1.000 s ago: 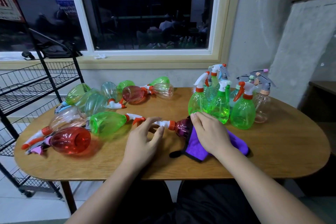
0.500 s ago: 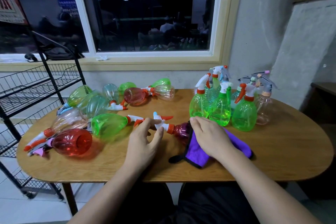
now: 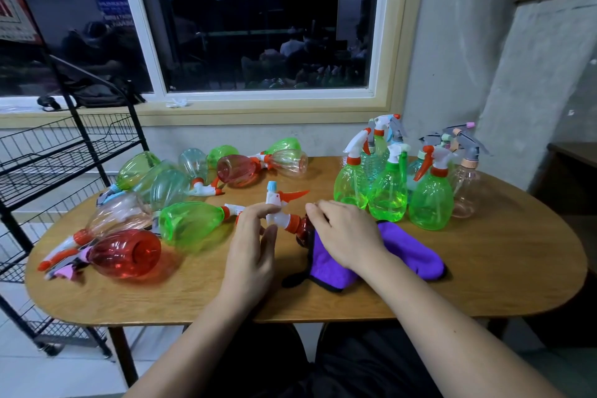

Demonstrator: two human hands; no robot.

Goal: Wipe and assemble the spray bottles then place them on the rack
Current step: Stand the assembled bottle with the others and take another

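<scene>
A dark red spray bottle (image 3: 302, 229) lies on its side mid-table, mostly covered by a purple cloth (image 3: 407, 252). My right hand (image 3: 347, 236) presses the cloth over the bottle's body. Its white spray head (image 3: 276, 210) with an orange trigger and blue nozzle points up. My left hand (image 3: 255, 245) pinches that head between thumb and fingers. Several upright assembled bottles (image 3: 391, 194), mostly green, stand at the back right. Several bottles lie on their sides at the left, among them a green one (image 3: 190, 224) and a red one (image 3: 127, 252).
A black wire rack (image 3: 48, 152) with shelves stands left of the oval wooden table (image 3: 484, 284). A window and a wall lie behind the table. The front right of the tabletop holds only the cloth.
The spray head has turned from lying flat to pointing up, its trigger now raised. My left hand has shifted its hold on it. My right hand stays on the cloth.
</scene>
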